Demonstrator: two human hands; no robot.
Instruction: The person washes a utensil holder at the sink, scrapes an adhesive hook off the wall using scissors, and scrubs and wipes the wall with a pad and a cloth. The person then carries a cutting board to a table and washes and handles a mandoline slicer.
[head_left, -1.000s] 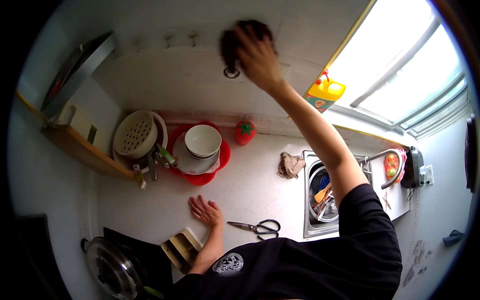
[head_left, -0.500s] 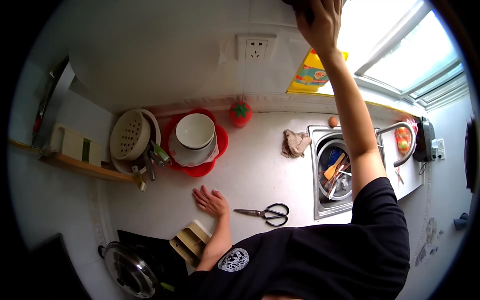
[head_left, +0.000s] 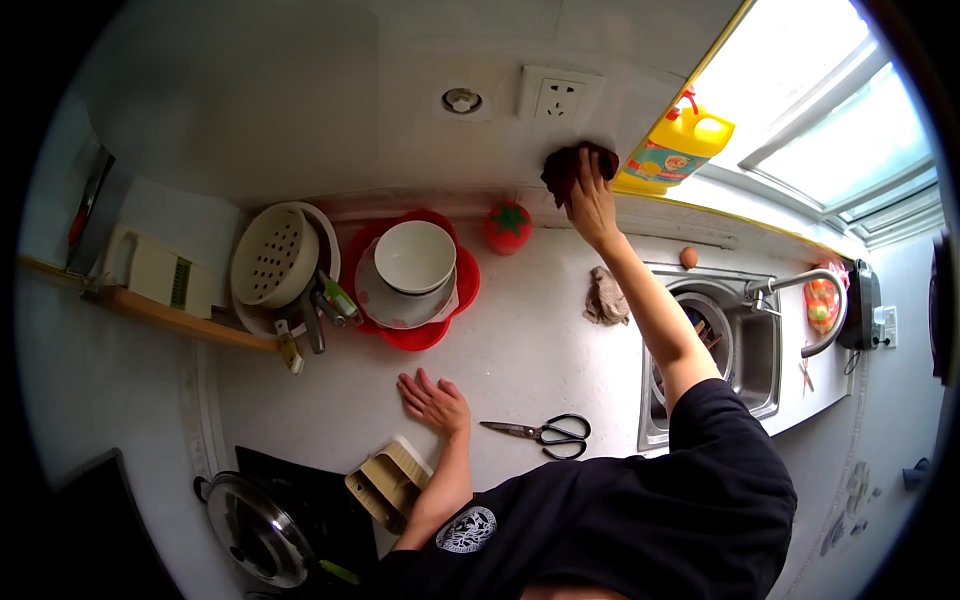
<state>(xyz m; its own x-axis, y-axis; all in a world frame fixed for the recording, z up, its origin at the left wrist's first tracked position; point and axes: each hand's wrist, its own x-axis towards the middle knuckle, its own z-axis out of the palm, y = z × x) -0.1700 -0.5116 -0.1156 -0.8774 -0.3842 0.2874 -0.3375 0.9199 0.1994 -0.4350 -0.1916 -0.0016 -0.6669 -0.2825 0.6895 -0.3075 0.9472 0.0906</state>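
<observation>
My right hand (head_left: 592, 207) presses a dark red cloth (head_left: 577, 172) against the wall, below the white socket (head_left: 560, 98) and beside the yellow jug (head_left: 678, 145). Its fingers lie over the cloth. My left hand (head_left: 437, 402) rests flat on the white counter (head_left: 520, 365) with its fingers apart and nothing in it. Right of it lie black-handled scissors (head_left: 540, 434). A beige divided holder (head_left: 390, 482) stands beside my left forearm. The red tomato-shaped object (head_left: 508, 228) sits by the wall, just left of and below the cloth.
White bowls (head_left: 415, 257) stand on a red tray (head_left: 412, 338), with a colander (head_left: 274, 256) to the left. A brown rag (head_left: 607, 297) and an egg (head_left: 688, 257) are near the sink (head_left: 752, 352). A lidded pan (head_left: 258, 530) is at the lower left.
My right hand has come down the wall with the dark cloth, now left of the yellow jug. The view has shifted, showing a round wall fitting. My left hand stays on the counter.
</observation>
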